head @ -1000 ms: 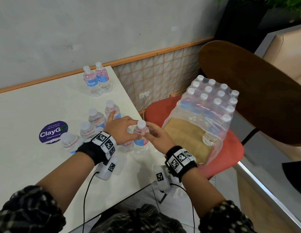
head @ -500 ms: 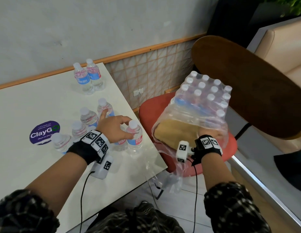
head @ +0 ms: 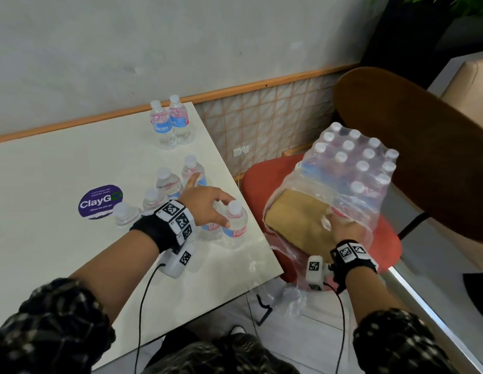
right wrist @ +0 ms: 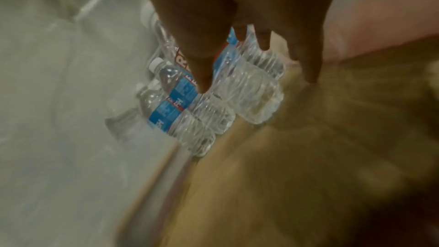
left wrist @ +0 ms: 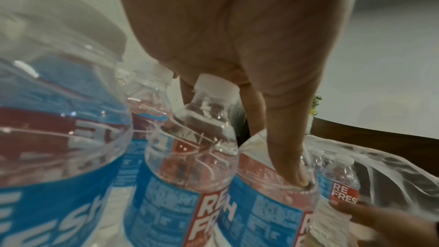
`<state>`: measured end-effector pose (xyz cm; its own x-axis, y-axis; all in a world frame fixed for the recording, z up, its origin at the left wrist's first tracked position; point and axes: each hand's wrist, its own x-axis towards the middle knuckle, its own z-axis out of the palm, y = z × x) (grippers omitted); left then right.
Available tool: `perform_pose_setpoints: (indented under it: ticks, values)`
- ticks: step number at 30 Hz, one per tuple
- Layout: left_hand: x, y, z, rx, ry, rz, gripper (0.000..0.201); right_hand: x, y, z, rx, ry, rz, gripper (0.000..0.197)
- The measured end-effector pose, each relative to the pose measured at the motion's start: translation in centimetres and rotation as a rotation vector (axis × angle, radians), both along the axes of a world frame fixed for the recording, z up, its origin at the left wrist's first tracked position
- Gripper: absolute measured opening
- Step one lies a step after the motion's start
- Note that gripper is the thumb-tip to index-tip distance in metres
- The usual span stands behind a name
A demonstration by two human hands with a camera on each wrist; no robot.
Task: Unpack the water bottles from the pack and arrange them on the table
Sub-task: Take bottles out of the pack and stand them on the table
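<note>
Overhead, from the head cam: a white table (head: 73,163) with a purple ClayGo sticker (head: 100,201) near its middle. Two water bottles (head: 169,122) stand at the far right corner, by the wall. A cluster of more bottles (head: 167,182) stands along the right edge. The left hand (head: 202,205) rests over that cluster, fingers spread and lightly bent; index finger lies on one bottle behind, thumb touches the nearest bottle (head: 235,222) just below its cap. No full grip shows.

Right of the table, a red chair seat (head: 391,241) carries the shrink-wrapped pack (head: 353,168), still holding approx. a dozen capped bottles, w/ a bare cardboard base (head: 297,217) at its near, torn-open end. The right hand (head: 343,230) is inside the loose plastic wrap (head: 297,268), fingers hidden by film. A dark wooden chair back (head: 424,147) stands behind the pack.

Left wrist cam, close up: the left hand (left wrist: 237,35) above bottles w/ blue-and-red labels; one finger (left wrist: 287,157) presses down on a bottle's shoulder (left wrist: 268,200). A capped bottle (left wrist: 190,157) stands just beside it. At lower right, the right hand's fingers (left wrist: 380,221) touch a bottle in the pack (left wrist: 342,185), which the head cam hides.

Right wrist cam, blurred: the right hand (right wrist: 237,16) w/ fingers straight and apart, pointing at pack bottles (right wrist: 213,97) on the cardboard (right wrist: 308,157). Whether it grips one: cannot tell.
</note>
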<state>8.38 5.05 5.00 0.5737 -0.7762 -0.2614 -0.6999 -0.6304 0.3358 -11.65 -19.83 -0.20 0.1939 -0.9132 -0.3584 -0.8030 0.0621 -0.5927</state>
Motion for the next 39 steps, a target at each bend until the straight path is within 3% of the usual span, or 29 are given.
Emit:
perform_pose_setpoints:
  ticks: [2,4,8,9,11,13,15,21,25,28,31,34,39]
  values:
    - [0.1,0.1,-0.3,-0.008,-0.01,-0.003,0.054,0.1,-1.0,-0.1,0.217,-0.115,-0.022,0.058]
    - [0.1,0.1,-0.5,-0.016,-0.003,-0.001,0.052,0.0,-1.6,-0.5,0.316,-0.181,-0.053,0.057]
    - [0.2,0.0,-0.3,-0.017,-0.001,0.006,0.051,0.7,-0.5,0.4,0.21,-0.087,0.014,0.046]
    - [0.2,0.0,-0.3,-0.014,0.0,0.005,0.051,1.1,-0.2,0.2,0.145,-0.078,0.06,0.043]
    - [0.3,0.1,-0.4,-0.01,-0.004,-0.002,0.052,1.7,0.6,-0.9,0.125,-0.241,0.16,0.041]
    - [0.4,0.0,-0.6,-0.009,-0.013,-0.008,0.053,1.5,2.5,-1.7,0.16,-0.369,0.311,0.05]
    - [0.4,0.0,-0.6,0.006,-0.011,-0.013,0.055,1.6,4.7,-1.7,0.169,-0.366,0.525,0.059]
    - [0.1,-0.4,0.0,0.109,-0.072,-0.063,0.06,3.4,11.1,-2.6,0.265,-0.545,0.884,0.061]
    - [0.1,0.1,0.1,0.092,-0.071,-0.057,0.058,3.6,13.6,-4.1,0.359,-0.565,0.915,0.069]
    - [0.0,0.6,-0.1,0.082,-0.071,-0.063,0.053,3.7,14.3,-4.8,0.323,-0.555,0.858,0.081]
    - [-0.3,0.7,0.0,0.052,-0.067,-0.084,0.046,4.0,14.4,-5.1,0.29,-0.511,0.781,0.115]
    - [0.0,1.8,0.5,-0.025,-0.066,-0.09,0.052,4.5,14.3,-5.8,0.315,-0.466,0.841,0.148]
    - [2.7,8.6,-0.1,-0.307,-0.147,0.114,0.08,5.3,15.3,-5.7,0.394,-0.559,0.878,0.134]
